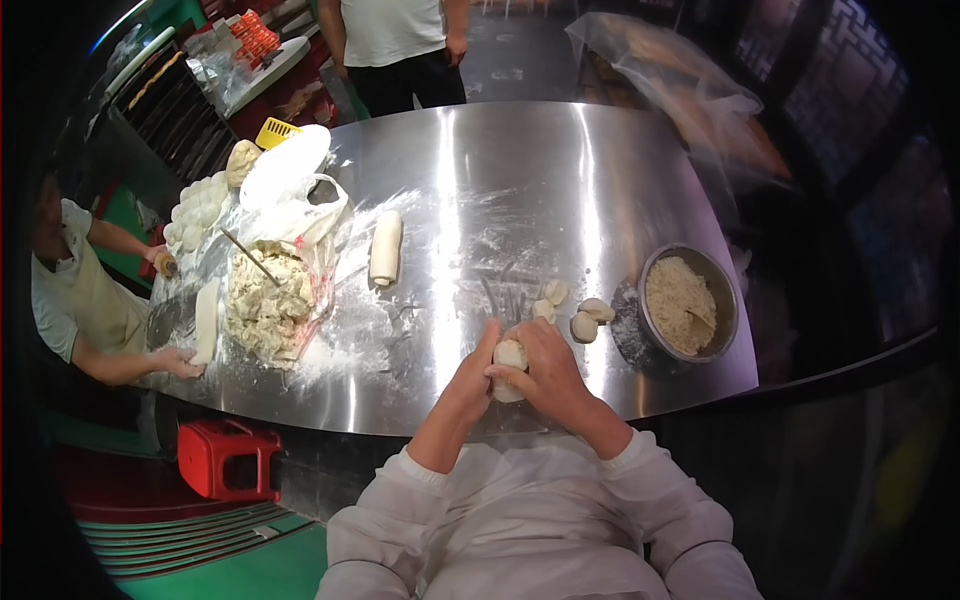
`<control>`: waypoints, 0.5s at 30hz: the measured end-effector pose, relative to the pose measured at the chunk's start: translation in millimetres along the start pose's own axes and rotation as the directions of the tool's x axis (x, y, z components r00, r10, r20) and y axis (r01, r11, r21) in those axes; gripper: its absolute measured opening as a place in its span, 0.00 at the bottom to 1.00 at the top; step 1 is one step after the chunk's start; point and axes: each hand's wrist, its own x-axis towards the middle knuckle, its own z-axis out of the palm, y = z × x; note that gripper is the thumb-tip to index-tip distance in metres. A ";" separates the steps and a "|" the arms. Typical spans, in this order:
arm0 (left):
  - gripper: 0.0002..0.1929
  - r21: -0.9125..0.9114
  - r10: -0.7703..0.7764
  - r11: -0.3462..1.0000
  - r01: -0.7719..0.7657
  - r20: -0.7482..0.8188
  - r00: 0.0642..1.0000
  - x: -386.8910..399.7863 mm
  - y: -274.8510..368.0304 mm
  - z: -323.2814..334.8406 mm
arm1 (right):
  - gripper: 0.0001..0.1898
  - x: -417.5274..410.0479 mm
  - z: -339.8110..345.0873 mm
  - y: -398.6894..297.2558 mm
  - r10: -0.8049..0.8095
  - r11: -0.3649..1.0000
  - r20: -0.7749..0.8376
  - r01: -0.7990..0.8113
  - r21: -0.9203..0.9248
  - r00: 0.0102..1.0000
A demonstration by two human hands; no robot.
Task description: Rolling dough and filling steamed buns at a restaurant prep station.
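Note:
Near the front edge of the steel table [517, 187], my left hand [474, 373] and my right hand [553, 367] close around a ball of pale dough [510, 355] from both sides. Another pale piece of dough shows just below it, between my palms. Several small dough pieces [555, 292] lie just past my fingertips, and a few more [584, 327] sit to their right. Further right stands a metal bowl [733, 330] of pale crumbly mixture [679, 300] with a scoop-like piece in it. A rolled dough log [386, 247] rests upper left of my hands.
At left, a co-worker's hands [178, 362] hold a dough strip [205, 322] and a rolling tool [166, 263]. Nearby are a mound of filling [262, 307] with a stick, plastic bags [292, 217] and dough balls [196, 210]. A person [397, 45] stands beyond the table; a red stool [225, 457] stands below left.

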 end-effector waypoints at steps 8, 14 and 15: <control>0.25 0.239 0.167 0.959 -0.153 -0.038 0.985 -1.7 2.2 -5.1 | 0.16 42.1 6.0 28.2 0.068 0.986 -0.162 -0.091 -0.141 0.984; 0.31 0.284 0.303 0.914 -0.290 -0.003 0.953 -15.2 29.7 -37.2 | 0.13 55.1 3.2 35.4 -0.097 0.981 -0.235 0.053 -0.188 0.967; 0.32 0.218 0.290 0.939 -0.266 -0.086 0.953 -4.6 21.1 -29.5 | 0.17 41.1 4.9 26.0 0.029 0.995 -0.126 -0.040 -0.091 0.992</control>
